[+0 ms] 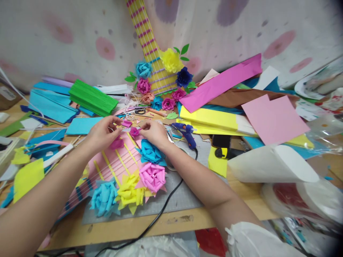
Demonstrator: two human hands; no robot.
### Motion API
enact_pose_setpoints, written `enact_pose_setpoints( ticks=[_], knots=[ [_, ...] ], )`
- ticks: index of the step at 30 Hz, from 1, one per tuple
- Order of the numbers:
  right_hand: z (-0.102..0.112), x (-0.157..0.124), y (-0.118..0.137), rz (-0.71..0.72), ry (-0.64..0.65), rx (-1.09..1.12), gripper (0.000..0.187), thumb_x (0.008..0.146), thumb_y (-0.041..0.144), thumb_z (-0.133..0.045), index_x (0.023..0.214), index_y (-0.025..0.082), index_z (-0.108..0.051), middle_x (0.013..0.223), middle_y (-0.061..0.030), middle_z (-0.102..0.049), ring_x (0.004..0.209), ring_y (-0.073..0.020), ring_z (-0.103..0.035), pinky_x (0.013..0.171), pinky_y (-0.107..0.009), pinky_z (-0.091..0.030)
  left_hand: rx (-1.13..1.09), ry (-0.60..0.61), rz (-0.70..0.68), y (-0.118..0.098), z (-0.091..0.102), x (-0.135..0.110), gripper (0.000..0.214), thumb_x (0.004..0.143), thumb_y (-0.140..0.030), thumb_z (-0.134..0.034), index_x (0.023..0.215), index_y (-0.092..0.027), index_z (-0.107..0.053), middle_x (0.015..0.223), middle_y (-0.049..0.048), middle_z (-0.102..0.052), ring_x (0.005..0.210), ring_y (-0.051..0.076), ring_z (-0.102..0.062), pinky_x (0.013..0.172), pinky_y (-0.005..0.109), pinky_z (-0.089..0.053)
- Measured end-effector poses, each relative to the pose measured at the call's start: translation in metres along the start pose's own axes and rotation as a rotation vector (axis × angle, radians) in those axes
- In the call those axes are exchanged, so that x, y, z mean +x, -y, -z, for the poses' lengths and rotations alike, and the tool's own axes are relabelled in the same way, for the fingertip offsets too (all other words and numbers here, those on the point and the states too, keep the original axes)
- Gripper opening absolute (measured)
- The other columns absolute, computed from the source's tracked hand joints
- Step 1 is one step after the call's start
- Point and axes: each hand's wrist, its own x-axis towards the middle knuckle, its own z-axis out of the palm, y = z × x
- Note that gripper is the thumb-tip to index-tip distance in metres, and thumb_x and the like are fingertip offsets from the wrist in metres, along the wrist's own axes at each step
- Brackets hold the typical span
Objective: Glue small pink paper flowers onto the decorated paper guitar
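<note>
My right hand (154, 132) pinches the edge of a small magenta paper flower (134, 132) above the pink paper guitar (98, 167). To its left my left hand (105, 131) is open, thumb and fingers apart, close to a magenta paper scrap (127, 123). Another magenta paper piece (117, 143) lies under its thumb side. Along the guitar's near edge sit a blue paper flower (104, 198), a yellow one (131, 191), a pink one (152, 176) and a second blue one (150, 151). Yellow strips and strings cross the guitar body.
A blue glue gun (186, 132) lies right of my right hand, its black cord (167, 200) running over the grey mat (171, 192). A yellow paper guitar (154, 60) with flowers leans at the back. Crepe paper stacks (92, 96), a phone (221, 141) and a white roll (270, 164) crowd the table.
</note>
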Motion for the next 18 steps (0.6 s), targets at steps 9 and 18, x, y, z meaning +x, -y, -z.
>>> enact_pose_setpoints(
  ticks=[9,18],
  knots=[
    [0.001,0.001,-0.006,0.017,0.045,0.104,0.021,0.075,0.038,-0.059,0.085,0.021,-0.064,0.085,-0.0005,-0.071,0.078,-0.0164,-0.064,0.071,-0.027,-0.048,-0.164,0.109,-0.126,-0.004,-0.013,0.025,0.047,0.087,-0.056,-0.03,0.102,-0.02,-0.057,0.106,0.0075,-0.065,0.105,0.021,-0.057,0.095,0.035,-0.042],
    [-0.001,0.002,-0.009,0.0,0.096,0.137,0.013,0.081,0.025,-0.048,0.09,0.022,-0.056,0.088,-0.001,-0.071,0.078,-0.0156,-0.064,0.07,-0.027,-0.048,-0.148,0.23,-0.161,-0.003,-0.024,0.035,0.068,0.088,-0.065,-0.015,0.11,-0.015,-0.056,0.104,0.013,-0.066,0.107,0.024,-0.058,0.098,0.043,-0.04]
  ],
)
